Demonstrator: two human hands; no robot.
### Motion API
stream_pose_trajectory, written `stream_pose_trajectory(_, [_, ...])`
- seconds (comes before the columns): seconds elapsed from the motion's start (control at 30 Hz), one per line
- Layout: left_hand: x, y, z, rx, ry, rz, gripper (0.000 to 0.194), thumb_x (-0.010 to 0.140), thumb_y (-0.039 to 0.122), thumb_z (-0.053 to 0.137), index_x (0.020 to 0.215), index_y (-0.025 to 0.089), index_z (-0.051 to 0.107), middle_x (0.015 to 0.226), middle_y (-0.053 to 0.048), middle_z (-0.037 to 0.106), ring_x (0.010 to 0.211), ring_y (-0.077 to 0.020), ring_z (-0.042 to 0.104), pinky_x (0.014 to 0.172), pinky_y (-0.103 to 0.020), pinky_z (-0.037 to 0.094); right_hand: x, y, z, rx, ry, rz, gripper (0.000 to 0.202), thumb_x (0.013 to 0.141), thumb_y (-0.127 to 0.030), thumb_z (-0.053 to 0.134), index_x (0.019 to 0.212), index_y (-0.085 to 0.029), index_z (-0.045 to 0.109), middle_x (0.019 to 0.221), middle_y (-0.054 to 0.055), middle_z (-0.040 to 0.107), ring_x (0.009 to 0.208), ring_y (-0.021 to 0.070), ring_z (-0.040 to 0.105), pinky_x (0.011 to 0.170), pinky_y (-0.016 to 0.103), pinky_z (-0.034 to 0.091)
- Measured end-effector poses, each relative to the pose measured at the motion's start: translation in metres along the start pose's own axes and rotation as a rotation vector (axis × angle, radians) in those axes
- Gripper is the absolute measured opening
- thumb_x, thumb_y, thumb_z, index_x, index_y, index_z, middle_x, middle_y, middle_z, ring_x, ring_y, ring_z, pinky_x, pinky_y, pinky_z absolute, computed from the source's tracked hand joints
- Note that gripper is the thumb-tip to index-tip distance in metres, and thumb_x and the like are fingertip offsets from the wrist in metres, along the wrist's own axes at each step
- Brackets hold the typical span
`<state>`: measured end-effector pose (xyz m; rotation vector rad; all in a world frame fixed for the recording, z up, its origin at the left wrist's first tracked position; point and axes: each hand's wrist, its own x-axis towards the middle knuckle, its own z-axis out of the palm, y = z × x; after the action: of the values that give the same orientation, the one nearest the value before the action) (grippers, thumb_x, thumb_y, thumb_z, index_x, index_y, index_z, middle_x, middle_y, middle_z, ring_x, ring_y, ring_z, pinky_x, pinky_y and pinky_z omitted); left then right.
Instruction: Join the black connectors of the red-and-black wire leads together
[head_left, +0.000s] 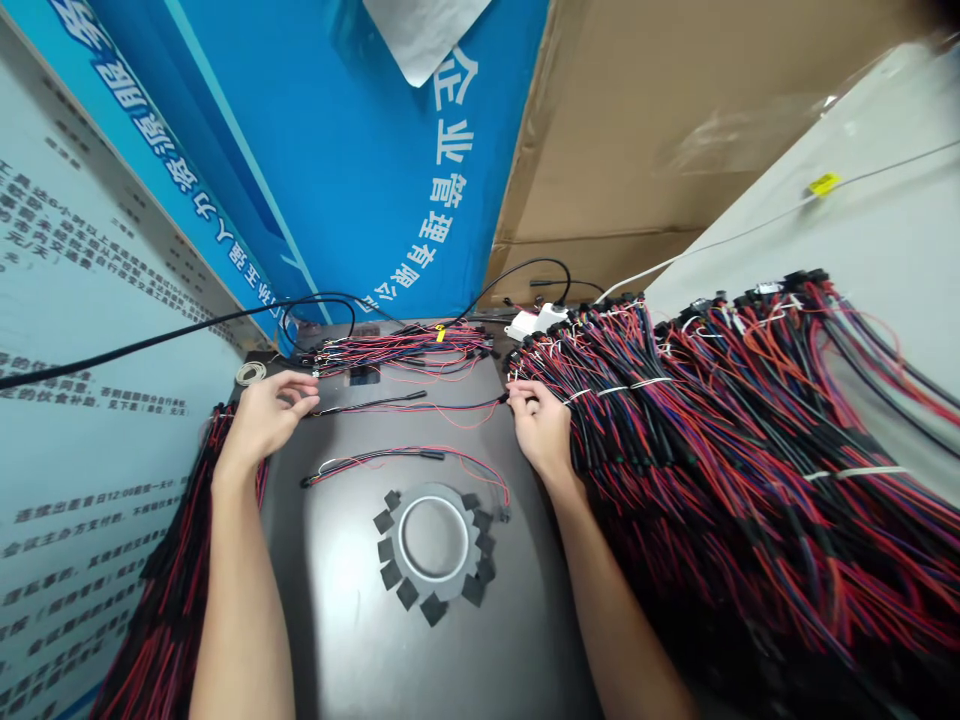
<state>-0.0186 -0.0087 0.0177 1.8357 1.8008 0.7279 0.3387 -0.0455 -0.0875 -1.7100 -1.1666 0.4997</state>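
Note:
Stretched between my hands is a thin wire harness (454, 406) with red, blue and black wires and a black sleeved branch. My left hand (268, 418) pinches its left end between thumb and fingertips. On its right end, near a small black connector, the fingers of my right hand (541, 425) are closed. A second wire harness (386, 453) lies on the grey table (352, 620) just nearer to me. Below that sits a grey ring (402, 550), probably a tape roll, with several small dark squares stuck around its rim.
Behind my hands lies a bundle of red and black harnesses (405, 350). Large tied wire bundles (720, 430) fill the right side, and more wires (176, 600) hang at left. A white power strip (538, 321) and black cable (150, 345) lie near the blue panel (360, 180).

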Motion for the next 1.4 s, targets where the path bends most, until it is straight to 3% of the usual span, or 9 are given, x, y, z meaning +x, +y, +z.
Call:
stream_pose_trajectory(0.2, [0.0, -0.004, 0.004, 0.053, -0.048, -0.007, 0.031, 0.067, 0.038, 0.065, 0.089, 0.015, 0.069, 0.077, -0.006, 0.07, 0.068, -0.0185, 0.06, 0.072, -0.032, 0.048, 0.0, 0.002, 0.0, -0.014, -0.01, 0.002, 0.032, 0.082, -0.038, 0.051, 0.095, -0.017, 0.071, 0.078, 0.005, 0.071, 0.058, 0.0124, 0.055, 0.063, 0.024, 0.041])
stream_pose_trajectory(0.4, [-0.001, -0.008, 0.003, 0.036, -0.042, -0.011, 0.031, 0.068, 0.036, 0.064, 0.091, 0.015, 0.07, 0.079, -0.007, 0.072, 0.07, -0.0187, 0.062, 0.073, -0.032, 0.048, -0.001, 0.003, 0.001, -0.032, -0.022, -0.003, 0.032, 0.083, -0.039, 0.051, 0.095, -0.017, 0.071, 0.079, 0.007, 0.072, 0.064, 0.0151, 0.061, 0.067, 0.025, 0.044])
stream_pose_trajectory(0.67, [-0.004, 0.013, 0.003, -0.189, 0.036, -0.002, 0.04, 0.068, 0.044, 0.07, 0.094, 0.013, 0.071, 0.087, -0.009, 0.072, 0.071, -0.0179, 0.063, 0.064, -0.029, 0.047, -0.001, 0.003, 0.001, -0.022, -0.009, 0.002, 0.031, 0.083, -0.038, 0.051, 0.094, -0.017, 0.071, 0.081, 0.007, 0.073, 0.069, 0.0164, 0.065, 0.067, 0.025, 0.045])
stream_pose_trajectory(0.8, [-0.001, 0.015, 0.011, -0.102, -0.021, 0.003, 0.037, 0.065, 0.045, 0.07, 0.086, 0.014, 0.071, 0.077, -0.008, 0.07, 0.071, -0.0188, 0.062, 0.065, -0.03, 0.047, 0.0, 0.004, 0.002, -0.016, -0.012, -0.001, 0.031, 0.082, -0.037, 0.05, 0.094, -0.017, 0.071, 0.085, 0.008, 0.073, 0.071, 0.0165, 0.066, 0.064, 0.024, 0.044])
stream_pose_trajectory(0.93, [0.0, 0.019, 0.015, -0.186, -0.065, -0.003, 0.044, 0.065, 0.049, 0.073, 0.09, 0.014, 0.071, 0.088, -0.011, 0.073, 0.074, -0.0199, 0.064, 0.067, -0.032, 0.049, 0.001, 0.002, 0.001, -0.041, -0.015, 0.017, 0.03, 0.082, -0.037, 0.05, 0.094, -0.018, 0.071, 0.083, 0.007, 0.073, 0.07, 0.0169, 0.065, 0.066, 0.025, 0.045])
stream_pose_trajectory(1.03, [-0.005, 0.022, 0.0, -0.137, -0.064, -0.026, 0.045, 0.066, 0.052, 0.072, 0.091, 0.015, 0.071, 0.087, -0.01, 0.073, 0.075, -0.0211, 0.065, 0.07, -0.033, 0.051, 0.001, 0.002, 0.0, -0.056, -0.029, 0.015, 0.03, 0.082, -0.037, 0.049, 0.093, -0.019, 0.071, 0.084, 0.007, 0.074, 0.074, 0.018, 0.067, 0.069, 0.026, 0.046])
stream_pose_trajectory(1.17, [-0.027, 0.017, -0.046, 0.043, 0.04, -0.121, 0.047, 0.068, 0.055, 0.067, 0.095, 0.017, 0.07, 0.091, -0.009, 0.074, 0.084, -0.0249, 0.068, 0.077, -0.034, 0.053, 0.0, 0.007, 0.001, -0.079, -0.029, -0.008, 0.031, 0.083, -0.039, 0.05, 0.094, -0.019, 0.071, 0.082, 0.008, 0.074, 0.07, 0.0179, 0.066, 0.066, 0.026, 0.046])
stream_pose_trajectory(1.3, [-0.056, -0.006, -0.089, 0.261, 0.101, -0.389, 0.043, 0.065, 0.056, 0.064, 0.088, 0.02, 0.068, 0.074, -0.005, 0.073, 0.072, -0.0259, 0.068, 0.07, -0.035, 0.053, -0.001, 0.011, 0.002, -0.109, -0.018, -0.011, 0.034, 0.082, -0.042, 0.052, 0.094, -0.018, 0.072, 0.079, 0.008, 0.073, 0.066, 0.0178, 0.065, 0.064, 0.026, 0.045])
stream_pose_trajectory(1.4, [-0.065, -0.031, -0.096, 0.304, 0.022, -0.511, 0.033, 0.062, 0.052, 0.067, 0.072, 0.021, 0.066, 0.061, -0.005, 0.07, 0.059, -0.0241, 0.066, 0.063, -0.034, 0.052, -0.001, 0.011, 0.002, -0.117, -0.01, -0.022, 0.034, 0.082, -0.041, 0.051, 0.095, -0.019, 0.073, 0.078, 0.007, 0.074, 0.069, 0.0183, 0.066, 0.066, 0.027, 0.046])
